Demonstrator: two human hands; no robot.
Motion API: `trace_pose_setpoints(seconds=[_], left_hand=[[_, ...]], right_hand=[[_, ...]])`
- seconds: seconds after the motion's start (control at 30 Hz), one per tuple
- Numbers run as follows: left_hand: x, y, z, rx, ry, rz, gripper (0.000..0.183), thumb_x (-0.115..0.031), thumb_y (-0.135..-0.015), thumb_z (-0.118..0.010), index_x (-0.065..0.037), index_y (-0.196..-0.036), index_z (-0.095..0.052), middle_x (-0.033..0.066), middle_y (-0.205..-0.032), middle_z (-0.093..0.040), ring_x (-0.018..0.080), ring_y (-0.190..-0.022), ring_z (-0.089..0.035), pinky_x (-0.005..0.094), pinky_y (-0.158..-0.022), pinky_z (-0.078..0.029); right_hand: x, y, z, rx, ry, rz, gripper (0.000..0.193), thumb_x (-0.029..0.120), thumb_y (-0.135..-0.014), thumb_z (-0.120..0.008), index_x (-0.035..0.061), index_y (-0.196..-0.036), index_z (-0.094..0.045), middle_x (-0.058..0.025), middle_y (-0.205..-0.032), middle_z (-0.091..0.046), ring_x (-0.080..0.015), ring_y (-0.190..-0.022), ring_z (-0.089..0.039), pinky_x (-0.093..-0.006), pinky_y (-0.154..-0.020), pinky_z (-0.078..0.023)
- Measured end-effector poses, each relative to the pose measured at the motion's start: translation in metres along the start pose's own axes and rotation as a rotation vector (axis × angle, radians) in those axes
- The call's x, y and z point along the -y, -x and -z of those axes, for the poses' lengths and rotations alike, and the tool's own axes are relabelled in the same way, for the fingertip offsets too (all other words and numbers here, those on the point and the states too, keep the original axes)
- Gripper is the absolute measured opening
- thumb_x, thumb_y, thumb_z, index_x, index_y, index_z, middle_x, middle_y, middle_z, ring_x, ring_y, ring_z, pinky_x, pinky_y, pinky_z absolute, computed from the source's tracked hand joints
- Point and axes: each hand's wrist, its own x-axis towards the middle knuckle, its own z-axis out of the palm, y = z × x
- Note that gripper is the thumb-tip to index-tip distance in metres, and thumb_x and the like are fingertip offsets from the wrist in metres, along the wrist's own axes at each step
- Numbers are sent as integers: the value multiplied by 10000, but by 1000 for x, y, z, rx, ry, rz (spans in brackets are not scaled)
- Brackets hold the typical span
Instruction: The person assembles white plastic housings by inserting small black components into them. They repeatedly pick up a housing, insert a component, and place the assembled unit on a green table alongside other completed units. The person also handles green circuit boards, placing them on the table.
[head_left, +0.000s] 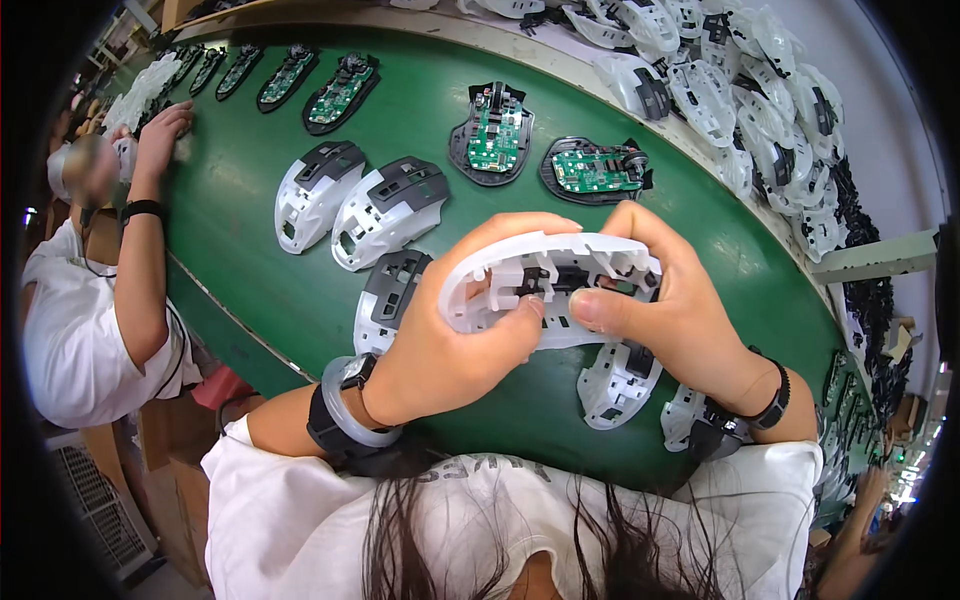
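Between both hands I hold a white translucent computer mouse shell (480, 290), its hollow inside turned up toward me with black parts fitted in the middle. My left hand (470, 335) grips its left end, thumb pressed inside near a black part. My right hand (665, 300) grips the right end, thumb pushed against the inner black part. Just beyond my left hand lie white and grey mouse shells (390, 212) with dark tops, and one more shell (385, 300) is partly hidden by that hand. Another shell (615, 390) rests below my right hand.
Two mouse bases with green circuit boards (495, 135) lie beyond the shell, and several more stand in a row (340, 95) at far left. A heap of white shells (740, 90) fills the far right ledge. A co-worker's arm (145, 240) reaches over the green table (240, 200) at left.
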Motion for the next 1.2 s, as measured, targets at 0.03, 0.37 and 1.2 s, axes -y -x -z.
trace_pose_setpoints(seconds=[0.03, 0.37, 1.2], left_hand=[[2, 0, 0, -9, -35, -25, 429, 31, -797, -494, -10, -1224, -493, 39, -1061, -563, 59, -840, -525, 207, -706, -446], [2, -6, 9, -56, -71, -81, 386, -3, -793, -585, 2, -1176, -530, 21, -935, -600, 71, -819, -556, 225, -706, -472], [-20, 2, 9, -187, -306, -101, 216, 28, -781, -561, 4, -990, -608, 29, -877, -639, 61, -785, -583, 212, -688, -474]], right_hand=[[1, -2, 1, 19, 13, -19, 345, 217, -757, -777, 77, -897, -494, 33, -787, -519, -27, -685, -475, -181, -610, -382], [6, -3, -1, -42, 241, 205, 229, 66, -783, -699, 37, -857, -484, -6, -761, -524, -55, -685, -472, -222, -602, -399], [5, 17, -15, -63, 1253, 953, 392, 42, -710, -669, 64, -1099, -624, -228, -1265, -479, -345, -1012, -571, -424, -837, -475]])
